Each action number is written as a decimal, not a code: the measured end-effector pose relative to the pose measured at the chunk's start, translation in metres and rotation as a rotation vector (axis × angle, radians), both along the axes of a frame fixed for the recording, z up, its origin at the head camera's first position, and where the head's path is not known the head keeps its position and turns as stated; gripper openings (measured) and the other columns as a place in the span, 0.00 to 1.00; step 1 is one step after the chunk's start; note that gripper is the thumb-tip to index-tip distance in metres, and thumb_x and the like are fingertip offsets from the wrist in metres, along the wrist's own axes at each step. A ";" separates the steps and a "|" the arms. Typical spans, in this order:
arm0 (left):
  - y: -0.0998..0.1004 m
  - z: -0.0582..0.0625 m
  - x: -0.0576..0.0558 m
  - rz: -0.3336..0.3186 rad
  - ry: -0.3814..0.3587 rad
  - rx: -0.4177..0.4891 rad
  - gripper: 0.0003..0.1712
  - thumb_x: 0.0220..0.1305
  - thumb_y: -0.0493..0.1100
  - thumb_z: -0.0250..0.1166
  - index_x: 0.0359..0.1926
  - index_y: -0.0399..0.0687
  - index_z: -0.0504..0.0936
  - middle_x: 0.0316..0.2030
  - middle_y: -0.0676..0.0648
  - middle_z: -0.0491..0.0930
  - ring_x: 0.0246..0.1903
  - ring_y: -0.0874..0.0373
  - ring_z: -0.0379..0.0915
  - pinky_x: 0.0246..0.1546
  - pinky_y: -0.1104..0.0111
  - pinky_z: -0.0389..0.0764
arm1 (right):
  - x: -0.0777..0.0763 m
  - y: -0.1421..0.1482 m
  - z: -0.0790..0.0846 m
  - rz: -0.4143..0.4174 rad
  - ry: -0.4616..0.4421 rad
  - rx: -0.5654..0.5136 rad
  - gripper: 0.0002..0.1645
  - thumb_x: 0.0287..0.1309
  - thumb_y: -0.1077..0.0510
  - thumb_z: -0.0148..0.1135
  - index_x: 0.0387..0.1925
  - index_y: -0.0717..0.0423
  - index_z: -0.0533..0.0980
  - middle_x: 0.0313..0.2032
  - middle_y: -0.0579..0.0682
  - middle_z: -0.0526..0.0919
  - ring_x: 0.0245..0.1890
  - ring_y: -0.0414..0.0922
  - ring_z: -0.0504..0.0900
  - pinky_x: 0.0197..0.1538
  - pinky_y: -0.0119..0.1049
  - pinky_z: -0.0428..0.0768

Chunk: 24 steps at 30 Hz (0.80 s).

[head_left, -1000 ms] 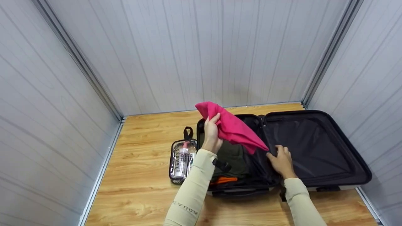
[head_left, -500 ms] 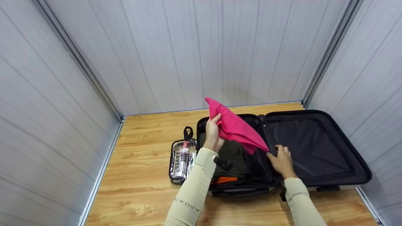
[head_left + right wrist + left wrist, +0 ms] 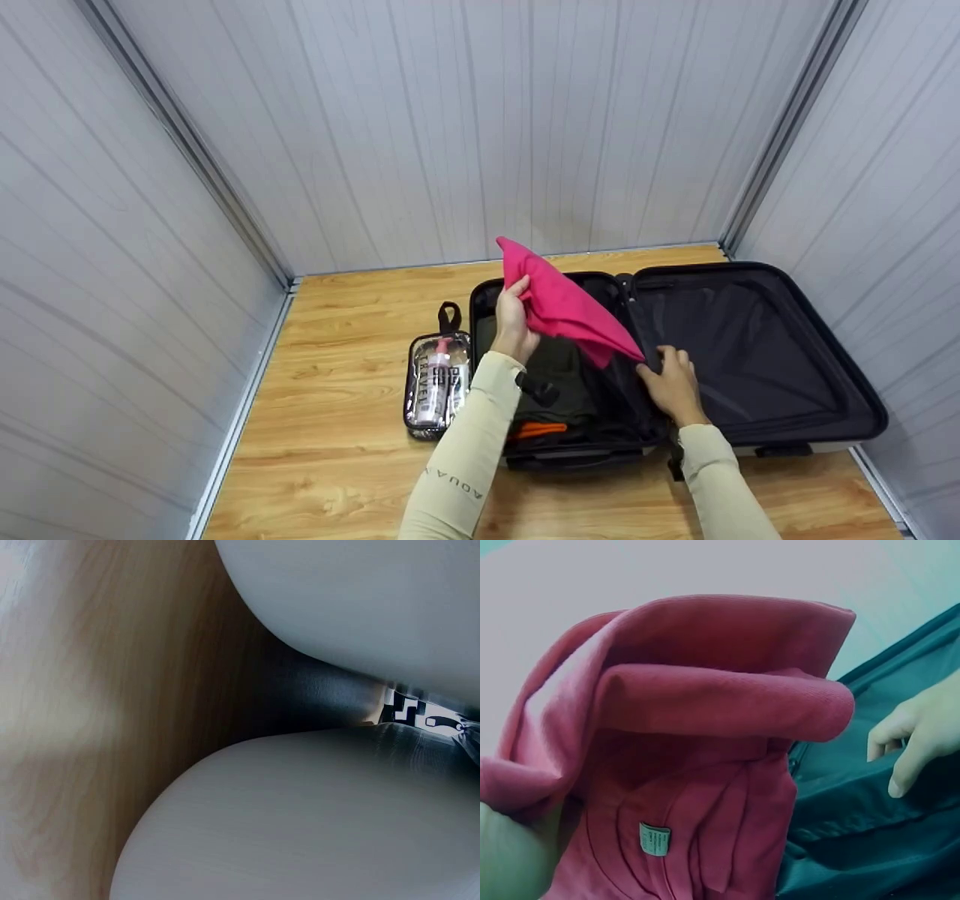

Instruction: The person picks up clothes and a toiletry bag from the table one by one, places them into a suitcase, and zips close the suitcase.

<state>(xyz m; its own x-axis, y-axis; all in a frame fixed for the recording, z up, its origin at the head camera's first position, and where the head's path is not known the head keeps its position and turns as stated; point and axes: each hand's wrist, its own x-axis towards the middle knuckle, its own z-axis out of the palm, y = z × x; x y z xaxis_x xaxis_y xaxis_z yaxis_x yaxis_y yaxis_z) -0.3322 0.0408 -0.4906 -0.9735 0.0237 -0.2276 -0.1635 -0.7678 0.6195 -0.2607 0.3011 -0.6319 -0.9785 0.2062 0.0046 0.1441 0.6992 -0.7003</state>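
In the head view, my left hand (image 3: 515,322) grips a folded pink garment (image 3: 566,307) by its left side, thumb on top, above the left half of the open black suitcase (image 3: 570,459). The left wrist view shows the garment's (image 3: 727,705) folded layers and a small white label (image 3: 654,839). My right hand (image 3: 675,384) is at the suitcase's middle, thumb and fingers pinching the black lining flap (image 3: 847,799) there. The garment's lower right corner hangs close to that thumb. Dark green folded clothing (image 3: 555,375) and an orange item (image 3: 538,429) lie in the left half.
A clear toiletry bag (image 3: 427,386) with bottles inside lies on the wood floor (image 3: 337,390), left of the suitcase. The right suitcase half (image 3: 742,360) lies flat with its lining. Pale wall panels (image 3: 495,135) surround the floor. The right wrist view shows the suitcase's pale shells (image 3: 300,817).
My left hand has moved slightly right with the pink garment, whose upper end has narrowed and swung right. My right hand stays in place.
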 end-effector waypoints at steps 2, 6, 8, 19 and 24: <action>0.001 -0.002 -0.001 -0.003 -0.012 0.002 0.09 0.72 0.37 0.53 0.51 0.48 0.73 0.32 0.52 0.81 0.31 0.60 0.80 0.37 0.69 0.82 | 0.000 0.000 0.000 -0.002 -0.001 0.000 0.38 0.69 0.49 0.60 0.71 0.66 0.63 0.63 0.69 0.65 0.64 0.67 0.65 0.67 0.62 0.65; 0.004 -0.005 -0.004 -0.014 -0.034 0.022 0.06 0.72 0.38 0.53 0.46 0.48 0.73 0.31 0.52 0.81 0.30 0.60 0.80 0.35 0.69 0.82 | 0.000 0.001 0.000 -0.011 -0.001 0.001 0.37 0.68 0.49 0.60 0.70 0.65 0.63 0.62 0.68 0.66 0.64 0.66 0.65 0.67 0.61 0.65; 0.006 -0.007 -0.005 -0.022 -0.037 0.029 0.05 0.72 0.39 0.52 0.45 0.48 0.74 0.30 0.52 0.81 0.30 0.60 0.80 0.35 0.69 0.82 | 0.000 0.000 0.000 -0.016 0.000 0.004 0.37 0.68 0.48 0.60 0.70 0.65 0.64 0.61 0.68 0.67 0.63 0.66 0.66 0.66 0.61 0.66; 0.014 -0.020 -0.011 -0.041 -0.043 0.059 0.05 0.73 0.40 0.51 0.41 0.48 0.75 0.29 0.53 0.81 0.28 0.60 0.80 0.33 0.69 0.82 | 0.000 0.001 -0.001 -0.026 0.003 0.010 0.37 0.68 0.48 0.60 0.70 0.65 0.64 0.59 0.67 0.68 0.62 0.65 0.67 0.64 0.61 0.67; 0.016 -0.024 -0.012 -0.055 -0.055 0.078 0.06 0.73 0.41 0.51 0.39 0.49 0.75 0.28 0.53 0.81 0.28 0.60 0.80 0.33 0.69 0.82 | -0.001 0.001 -0.002 -0.023 0.001 0.012 0.37 0.69 0.48 0.60 0.70 0.65 0.63 0.60 0.67 0.68 0.62 0.65 0.66 0.65 0.61 0.67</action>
